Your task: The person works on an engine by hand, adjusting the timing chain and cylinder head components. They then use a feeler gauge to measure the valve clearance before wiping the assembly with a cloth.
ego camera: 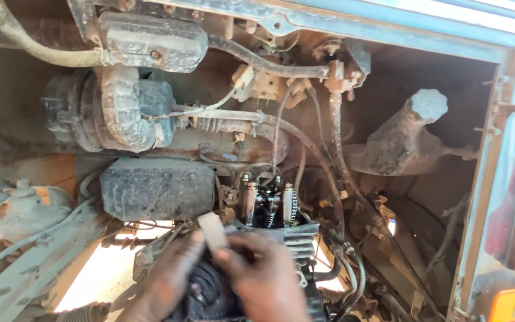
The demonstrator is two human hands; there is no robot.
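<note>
In the head view, the only view here, both hands are at the lower middle of the frame, over the dark finned engine block [281, 238] of a small vehicle whose rear compartment stands open. The left hand [165, 280] and the right hand [263, 277] come together on a small flat pale strip, perhaps a piece of abrasive paper or thin metal [213, 229]; the picture is blurred there, so I cannot tell its material. The fingertips of both hands are pressed together on the lower end of the strip and pinch it, the left from the left side and the right from the right side. The strip stands just left of the open cylinder head with its shiny studs, spring and timing chain [269, 206], near it but not touching it as far as I can see. Its long axis runs nearly upright in the frame, leaning a little to the upper left, and its free end points up, toward the black rectangular dusty box [156, 188] above it. I judge that the step in hand is to prepare or position the strip close to the exposed head. The next move probably calls for a steady, fine grip and a careful approach, because the studs and the loose brown cables [335, 161] are crowded around this place.
</note>
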